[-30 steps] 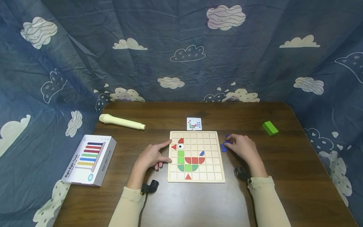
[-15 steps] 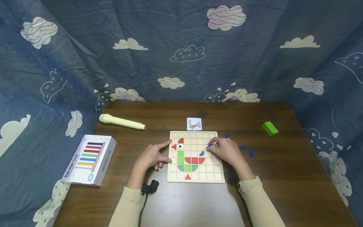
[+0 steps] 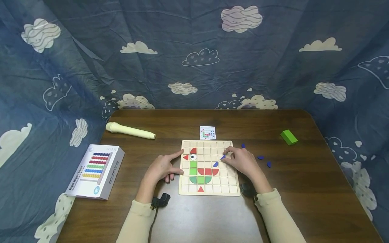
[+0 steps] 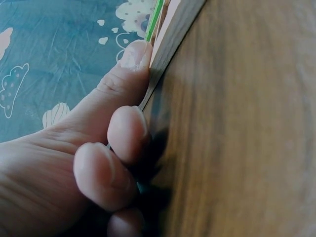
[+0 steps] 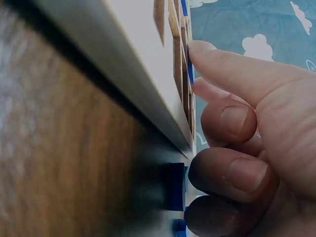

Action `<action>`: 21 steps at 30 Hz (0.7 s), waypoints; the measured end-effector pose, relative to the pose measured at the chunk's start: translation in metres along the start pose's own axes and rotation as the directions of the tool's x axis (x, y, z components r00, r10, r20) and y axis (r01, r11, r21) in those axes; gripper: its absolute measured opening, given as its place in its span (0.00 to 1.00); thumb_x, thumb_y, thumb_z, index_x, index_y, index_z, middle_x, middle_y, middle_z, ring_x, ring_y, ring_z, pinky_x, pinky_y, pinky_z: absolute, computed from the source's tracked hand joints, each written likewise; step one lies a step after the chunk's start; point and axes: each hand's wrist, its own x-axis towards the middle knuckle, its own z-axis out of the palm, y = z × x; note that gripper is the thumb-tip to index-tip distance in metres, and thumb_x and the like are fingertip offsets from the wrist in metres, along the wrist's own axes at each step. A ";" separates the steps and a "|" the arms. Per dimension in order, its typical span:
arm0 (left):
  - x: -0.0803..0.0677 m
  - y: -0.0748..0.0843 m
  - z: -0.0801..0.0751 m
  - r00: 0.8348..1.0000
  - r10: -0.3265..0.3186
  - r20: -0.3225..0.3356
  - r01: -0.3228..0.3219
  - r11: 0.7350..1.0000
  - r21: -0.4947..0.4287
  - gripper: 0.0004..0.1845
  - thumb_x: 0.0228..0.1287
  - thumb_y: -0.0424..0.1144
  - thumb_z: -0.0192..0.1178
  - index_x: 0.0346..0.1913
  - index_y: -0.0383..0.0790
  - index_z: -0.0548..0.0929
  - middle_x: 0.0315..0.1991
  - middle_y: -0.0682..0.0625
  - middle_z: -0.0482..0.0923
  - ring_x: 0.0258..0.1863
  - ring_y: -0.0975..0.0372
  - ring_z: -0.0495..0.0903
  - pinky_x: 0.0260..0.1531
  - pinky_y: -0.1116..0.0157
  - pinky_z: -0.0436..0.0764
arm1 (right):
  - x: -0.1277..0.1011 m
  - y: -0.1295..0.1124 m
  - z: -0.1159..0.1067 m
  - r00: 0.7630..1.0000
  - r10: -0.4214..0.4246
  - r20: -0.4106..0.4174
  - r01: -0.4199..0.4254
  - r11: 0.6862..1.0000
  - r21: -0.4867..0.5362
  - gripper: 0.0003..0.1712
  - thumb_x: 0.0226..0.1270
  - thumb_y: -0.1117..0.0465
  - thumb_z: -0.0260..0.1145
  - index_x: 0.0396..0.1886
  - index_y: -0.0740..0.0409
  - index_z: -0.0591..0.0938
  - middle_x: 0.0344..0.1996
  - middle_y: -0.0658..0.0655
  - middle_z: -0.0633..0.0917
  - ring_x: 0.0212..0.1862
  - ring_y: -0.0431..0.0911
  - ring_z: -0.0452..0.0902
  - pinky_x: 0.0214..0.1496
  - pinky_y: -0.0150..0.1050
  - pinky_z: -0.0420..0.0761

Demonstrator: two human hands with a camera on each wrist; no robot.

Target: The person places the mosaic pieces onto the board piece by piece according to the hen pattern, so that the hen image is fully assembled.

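The right hand (image 3: 243,162) pinches a small blue piece (image 3: 223,157) between thumb and fingertips, low over the right part of the wooden grid board (image 3: 209,189). The piece looks light, stiff and smooth, best taken by its edges. The left hand (image 3: 161,167), fingers loosely curled and holding nothing, presses the board's left edge on the desk (image 3: 194,219). More loose blue pieces (image 3: 260,157) lie right of the board.

The left hand (image 4: 74,163) fills the lower left, its fingertips (image 4: 136,54) pressed against the pale edge of a wooden board (image 4: 173,34) that runs up toward the top. Dark wooden table (image 4: 247,128) covers the right side. Behind the hand hangs a blue cloth (image 4: 54,44) printed with clouds.
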 end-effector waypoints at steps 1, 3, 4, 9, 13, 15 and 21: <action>0.000 0.000 0.000 1.000 0.001 0.000 -0.001 1.000 0.001 0.49 0.47 0.49 0.79 0.73 0.73 0.65 0.11 0.49 0.78 0.09 0.61 0.77 0.12 0.65 0.79 | 0.000 0.000 0.000 1.000 0.000 -0.001 0.000 1.000 0.000 0.16 0.60 0.43 0.73 0.43 0.43 0.87 0.14 0.46 0.73 0.19 0.42 0.64 0.20 0.37 0.61; 0.000 0.000 0.000 1.000 -0.003 -0.002 0.003 1.000 -0.002 0.49 0.46 0.49 0.79 0.72 0.73 0.66 0.11 0.49 0.78 0.09 0.61 0.77 0.12 0.65 0.79 | 0.000 0.001 0.000 1.000 -0.003 -0.005 0.003 1.000 -0.001 0.15 0.60 0.43 0.73 0.42 0.43 0.87 0.14 0.46 0.73 0.19 0.42 0.64 0.20 0.37 0.61; 0.000 0.000 0.000 1.000 -0.004 -0.002 0.004 1.000 -0.001 0.49 0.46 0.49 0.79 0.72 0.73 0.66 0.11 0.49 0.78 0.09 0.61 0.77 0.12 0.65 0.79 | 0.000 0.001 0.000 1.000 -0.005 -0.006 0.005 1.000 -0.002 0.15 0.61 0.43 0.73 0.42 0.43 0.87 0.14 0.46 0.73 0.19 0.41 0.64 0.20 0.37 0.62; 0.000 0.000 0.000 1.000 -0.004 -0.004 0.004 1.000 0.001 0.49 0.46 0.49 0.79 0.72 0.73 0.66 0.10 0.49 0.77 0.08 0.62 0.77 0.12 0.64 0.79 | 0.000 0.000 0.001 1.000 -0.013 -0.010 0.013 1.000 -0.003 0.14 0.61 0.43 0.73 0.41 0.42 0.87 0.14 0.46 0.73 0.18 0.41 0.64 0.20 0.37 0.61; 0.000 -0.001 0.000 1.000 0.001 -0.004 -0.001 1.000 0.010 0.49 0.46 0.49 0.79 0.72 0.73 0.66 0.10 0.49 0.77 0.08 0.62 0.77 0.12 0.64 0.79 | 0.000 -0.002 0.000 1.000 -0.016 -0.004 0.016 1.000 0.008 0.13 0.61 0.43 0.73 0.41 0.42 0.88 0.14 0.46 0.72 0.18 0.41 0.63 0.20 0.37 0.61; 0.000 -0.001 0.000 1.000 -0.004 -0.003 0.004 1.000 0.011 0.49 0.46 0.50 0.79 0.72 0.73 0.65 0.10 0.49 0.77 0.08 0.62 0.77 0.12 0.64 0.79 | 0.000 0.000 -0.002 1.000 -0.003 0.000 0.003 1.000 0.031 0.13 0.61 0.43 0.72 0.41 0.42 0.87 0.14 0.46 0.72 0.18 0.42 0.64 0.20 0.37 0.61; 0.000 0.002 -0.001 1.000 -0.022 -0.003 0.022 1.000 0.013 0.49 0.46 0.49 0.79 0.72 0.73 0.65 0.11 0.48 0.78 0.09 0.61 0.77 0.11 0.67 0.77 | -0.001 0.024 -0.025 0.994 0.089 -0.066 -0.082 0.991 0.108 0.16 0.66 0.42 0.69 0.45 0.44 0.86 0.16 0.50 0.74 0.19 0.45 0.66 0.20 0.38 0.63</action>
